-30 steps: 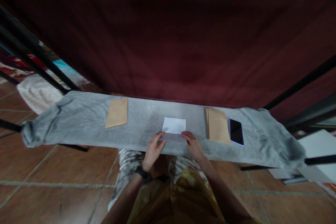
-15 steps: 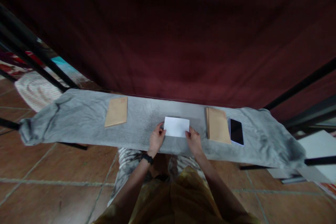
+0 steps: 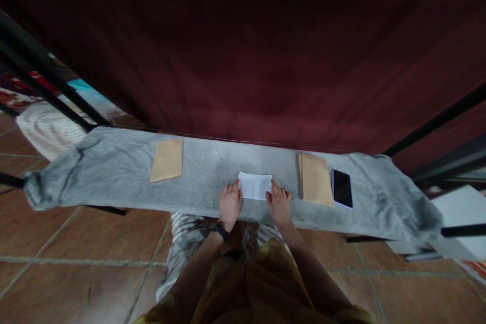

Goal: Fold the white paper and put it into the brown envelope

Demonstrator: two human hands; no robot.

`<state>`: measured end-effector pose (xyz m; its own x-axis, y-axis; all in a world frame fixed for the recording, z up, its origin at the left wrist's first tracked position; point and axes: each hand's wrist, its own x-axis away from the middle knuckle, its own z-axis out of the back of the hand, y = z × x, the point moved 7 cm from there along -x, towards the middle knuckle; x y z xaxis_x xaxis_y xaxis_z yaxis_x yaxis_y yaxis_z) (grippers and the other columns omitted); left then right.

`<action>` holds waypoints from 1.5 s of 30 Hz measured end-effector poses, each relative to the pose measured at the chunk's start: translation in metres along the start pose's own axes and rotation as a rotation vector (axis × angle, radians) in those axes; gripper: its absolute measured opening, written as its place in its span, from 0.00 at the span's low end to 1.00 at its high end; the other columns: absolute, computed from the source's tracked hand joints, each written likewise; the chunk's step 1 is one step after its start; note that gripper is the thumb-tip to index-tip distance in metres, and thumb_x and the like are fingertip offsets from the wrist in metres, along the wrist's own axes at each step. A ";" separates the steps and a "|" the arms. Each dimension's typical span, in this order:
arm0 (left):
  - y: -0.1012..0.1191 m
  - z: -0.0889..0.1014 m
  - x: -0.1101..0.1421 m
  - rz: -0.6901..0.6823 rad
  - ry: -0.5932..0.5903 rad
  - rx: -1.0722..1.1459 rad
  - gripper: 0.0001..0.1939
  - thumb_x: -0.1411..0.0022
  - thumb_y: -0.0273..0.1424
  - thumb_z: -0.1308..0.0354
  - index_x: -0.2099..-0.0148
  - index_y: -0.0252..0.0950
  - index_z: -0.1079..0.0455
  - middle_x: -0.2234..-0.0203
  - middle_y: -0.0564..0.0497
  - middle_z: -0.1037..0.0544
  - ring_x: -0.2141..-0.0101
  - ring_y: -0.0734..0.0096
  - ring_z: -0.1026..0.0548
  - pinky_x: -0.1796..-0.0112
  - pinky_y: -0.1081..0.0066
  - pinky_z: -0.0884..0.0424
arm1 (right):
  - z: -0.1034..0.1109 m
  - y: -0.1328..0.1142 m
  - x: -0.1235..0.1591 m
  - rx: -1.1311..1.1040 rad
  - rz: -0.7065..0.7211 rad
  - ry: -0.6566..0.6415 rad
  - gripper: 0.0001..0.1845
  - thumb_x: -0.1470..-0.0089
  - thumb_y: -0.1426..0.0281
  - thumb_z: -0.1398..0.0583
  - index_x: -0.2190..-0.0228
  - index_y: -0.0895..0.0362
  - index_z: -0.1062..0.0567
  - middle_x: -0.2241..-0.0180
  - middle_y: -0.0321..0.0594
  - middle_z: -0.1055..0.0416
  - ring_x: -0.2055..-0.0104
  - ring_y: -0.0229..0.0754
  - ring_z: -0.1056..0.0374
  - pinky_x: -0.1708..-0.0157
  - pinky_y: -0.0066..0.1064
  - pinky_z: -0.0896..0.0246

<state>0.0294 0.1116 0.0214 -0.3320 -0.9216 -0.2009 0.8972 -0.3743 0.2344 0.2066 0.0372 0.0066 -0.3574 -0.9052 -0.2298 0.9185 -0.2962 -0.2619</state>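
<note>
A small white sheet of paper [image 3: 255, 186] lies at the middle of the grey cloth, near its front edge. It has a crease or fold across it, and its upper corners lift slightly. My left hand [image 3: 230, 203] is at the paper's left edge, back of the hand up, with thumb and forefinger on that edge. At the opposite edge, my right hand [image 3: 280, 203] holds the paper in the same way, the thumb on its lower right corner. The undersides of my fingers are hidden.
Grey cloth [image 3: 205, 167] covers a narrow bench. A brown envelope [image 3: 167, 160] lies left; a stack of brown envelopes [image 3: 317, 179] and a phone [image 3: 342, 189] lie right. A dark red curtain [image 3: 243, 86] hangs behind. Black metal bars [image 3: 451, 124] flank both ends.
My hands have turned more palm-down and my fingers stretch further forward along the paper's sides. The paper now shows a crease and lifted upper corners. The envelopes and phone stay put.
</note>
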 end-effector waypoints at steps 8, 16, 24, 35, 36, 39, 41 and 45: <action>0.003 -0.005 -0.001 -0.041 -0.007 -0.050 0.19 0.30 0.27 0.54 0.42 0.33 0.31 0.55 0.41 0.21 0.54 0.57 0.25 0.50 0.61 0.31 | 0.008 -0.012 -0.003 -0.080 0.054 0.087 0.24 0.33 0.67 0.50 0.39 0.59 0.34 0.44 0.54 0.30 0.43 0.54 0.37 0.44 0.48 0.44; 0.002 -0.003 0.002 -0.063 0.009 -0.028 0.21 0.32 0.24 0.54 0.40 0.33 0.32 0.57 0.41 0.22 0.54 0.57 0.26 0.51 0.62 0.31 | -0.026 -0.086 -0.007 -0.260 0.302 -0.104 0.28 0.29 0.62 0.56 0.35 0.61 0.38 0.33 0.47 0.43 0.30 0.46 0.48 0.32 0.43 0.54; -0.003 -0.008 0.004 -0.051 0.076 -0.008 0.23 0.29 0.27 0.56 0.35 0.32 0.39 0.55 0.42 0.21 0.56 0.58 0.26 0.53 0.62 0.31 | -0.037 -0.058 0.005 -0.128 0.286 -0.022 0.27 0.30 0.61 0.52 0.34 0.57 0.39 0.32 0.43 0.46 0.30 0.48 0.48 0.31 0.48 0.60; 0.007 -0.001 0.013 -0.144 0.030 -0.078 0.26 0.31 0.24 0.56 0.32 0.33 0.43 0.59 0.44 0.23 0.55 0.58 0.28 0.52 0.61 0.33 | -0.020 0.008 0.015 -0.175 0.137 0.069 0.31 0.32 0.61 0.52 0.34 0.64 0.42 0.34 0.57 0.42 0.31 0.53 0.47 0.33 0.53 0.54; 0.009 0.003 0.015 -0.170 0.025 -0.056 0.27 0.31 0.24 0.56 0.31 0.34 0.44 0.59 0.44 0.23 0.55 0.58 0.28 0.52 0.61 0.33 | -0.020 0.014 0.014 -0.246 0.120 0.069 0.31 0.32 0.61 0.53 0.34 0.64 0.42 0.34 0.57 0.42 0.31 0.52 0.47 0.33 0.52 0.53; 0.016 0.016 0.019 -0.229 0.038 0.002 0.29 0.31 0.24 0.56 0.29 0.35 0.47 0.60 0.44 0.24 0.55 0.58 0.29 0.51 0.61 0.33 | -0.021 0.030 0.008 -0.531 0.033 0.034 0.34 0.34 0.55 0.51 0.33 0.60 0.43 0.33 0.54 0.43 0.31 0.51 0.47 0.34 0.52 0.51; 0.025 0.027 0.020 -0.287 0.054 0.019 0.31 0.31 0.23 0.56 0.28 0.37 0.48 0.60 0.44 0.25 0.54 0.58 0.29 0.51 0.60 0.33 | -0.024 0.039 0.003 -0.743 -0.045 -0.006 0.38 0.37 0.51 0.47 0.33 0.58 0.43 0.32 0.51 0.44 0.31 0.51 0.47 0.34 0.51 0.50; 0.053 0.047 0.026 -0.505 0.080 0.046 0.31 0.31 0.22 0.54 0.29 0.42 0.48 0.58 0.45 0.25 0.51 0.60 0.29 0.49 0.61 0.34 | -0.023 0.053 -0.004 -1.115 -0.178 -0.040 0.46 0.45 0.51 0.39 0.33 0.54 0.47 0.36 0.50 0.38 0.35 0.50 0.39 0.37 0.49 0.44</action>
<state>0.0545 0.0634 0.0732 -0.6959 -0.6148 -0.3711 0.6164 -0.7765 0.1303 0.2526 0.0319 -0.0284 -0.4441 -0.8923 -0.0813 0.1842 -0.0022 -0.9829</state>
